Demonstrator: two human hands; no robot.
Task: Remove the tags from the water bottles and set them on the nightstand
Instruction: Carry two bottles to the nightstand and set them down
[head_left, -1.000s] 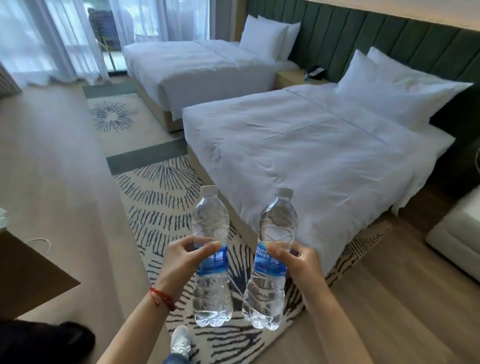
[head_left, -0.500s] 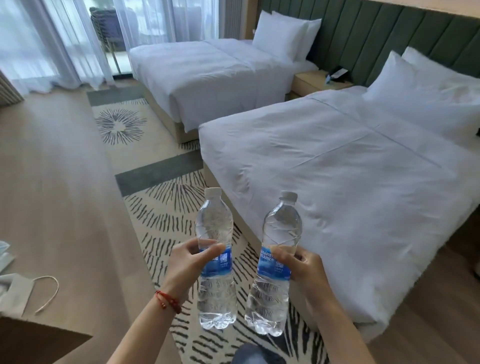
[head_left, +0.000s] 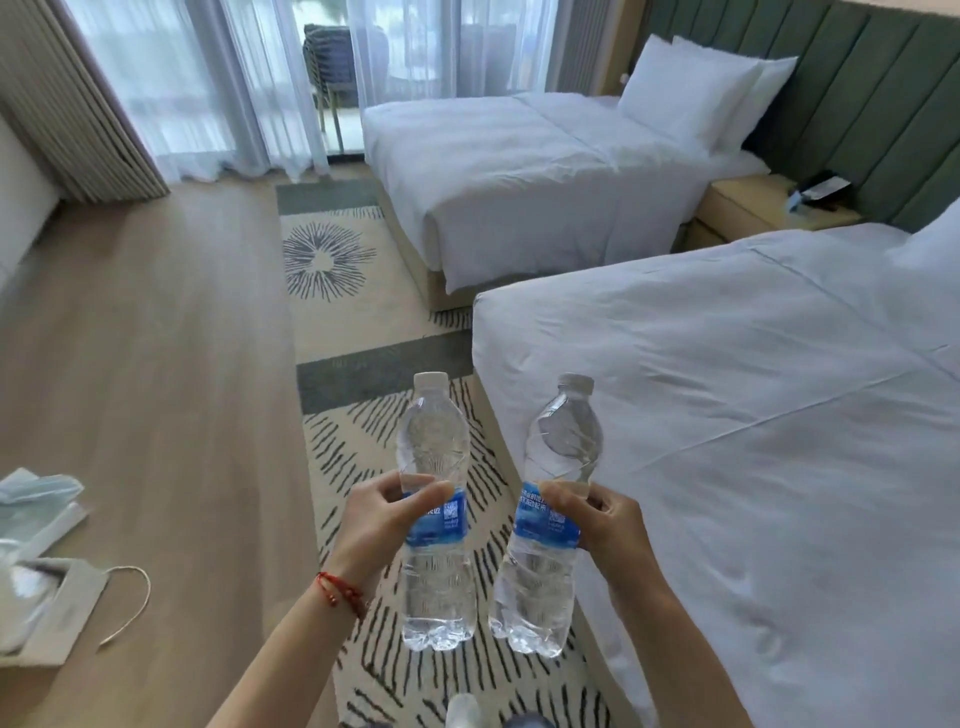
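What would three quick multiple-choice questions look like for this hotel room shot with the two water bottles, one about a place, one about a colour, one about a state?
1. Where is the nightstand?
A. Between the two beds, against the green headboard wall
B. By the curtains
C. At the foot of the near bed

2. What colour are the bottles' labels?
A. Red
B. Blue
C. Green

3. What state are the bottles in?
A. Lying on the bed
B. Standing on the nightstand
C. Held upright and capped, one in each hand

Answers: 1 A, the nightstand sits between the far bed and the near bed. 2 B, a blue band wraps the left bottle and the right bottle. 3 C, the left hand and right hand each close on a bottle at its label, caps on.
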